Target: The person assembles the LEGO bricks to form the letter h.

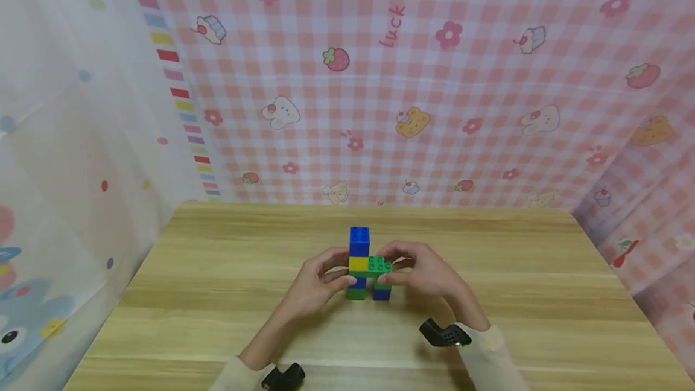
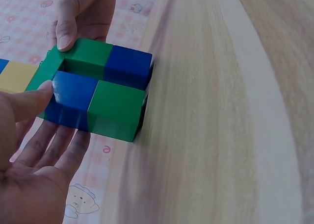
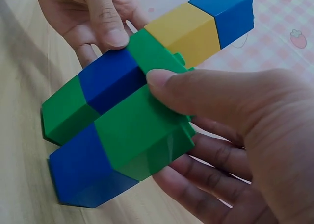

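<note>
A small structure of toy building blocks stands on the table between both hands. Its left leg is a blue block (image 2: 71, 99) over a green block (image 2: 115, 109); its right leg is a green block (image 3: 140, 128) over a blue block (image 3: 86, 165). A studded green block (image 1: 379, 266) bridges the two legs. On the bridge's left end sit a yellow block (image 1: 358, 264) and, topmost, a blue block (image 1: 359, 242). My left hand (image 1: 317, 282) grips the left leg near the bridge, thumb in front. My right hand (image 1: 429, 271) holds the bridge's right end and upper right leg, thumb on the near face.
The wooden table (image 1: 217, 306) reaches to a pink checked cloth (image 1: 380, 89) hanging behind it. A pale cloth (image 1: 70, 137) hangs on the left. Black devices (image 1: 445, 333) are worn on both wrists.
</note>
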The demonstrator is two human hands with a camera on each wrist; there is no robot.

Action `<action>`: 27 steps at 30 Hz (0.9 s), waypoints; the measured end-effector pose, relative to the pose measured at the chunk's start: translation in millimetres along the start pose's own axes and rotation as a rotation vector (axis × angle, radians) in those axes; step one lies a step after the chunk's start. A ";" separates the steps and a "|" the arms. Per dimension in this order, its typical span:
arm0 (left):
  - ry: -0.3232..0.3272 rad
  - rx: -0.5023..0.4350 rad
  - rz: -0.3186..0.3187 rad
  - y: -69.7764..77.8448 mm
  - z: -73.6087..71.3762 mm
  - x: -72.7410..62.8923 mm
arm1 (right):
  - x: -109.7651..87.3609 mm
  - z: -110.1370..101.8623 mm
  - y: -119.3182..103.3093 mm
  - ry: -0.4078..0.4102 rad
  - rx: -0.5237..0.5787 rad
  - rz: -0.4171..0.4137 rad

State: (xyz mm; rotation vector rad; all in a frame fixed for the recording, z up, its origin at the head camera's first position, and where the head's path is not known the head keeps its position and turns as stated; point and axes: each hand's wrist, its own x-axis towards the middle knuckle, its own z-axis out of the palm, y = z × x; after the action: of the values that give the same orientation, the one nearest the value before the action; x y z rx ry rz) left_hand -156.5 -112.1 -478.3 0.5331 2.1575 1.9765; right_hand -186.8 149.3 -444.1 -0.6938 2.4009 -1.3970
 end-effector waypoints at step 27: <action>0.121 0.099 -0.032 -0.6 15.1 8.6 | -10.2 13.4 17.8 0.177 0.041 0.100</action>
State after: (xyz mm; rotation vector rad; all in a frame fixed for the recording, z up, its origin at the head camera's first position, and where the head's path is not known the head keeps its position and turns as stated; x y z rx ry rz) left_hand -159.1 -94.9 -479.6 0.3998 2.3307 1.9401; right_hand -176.6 152.3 -466.3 -0.4500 2.4930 -1.5181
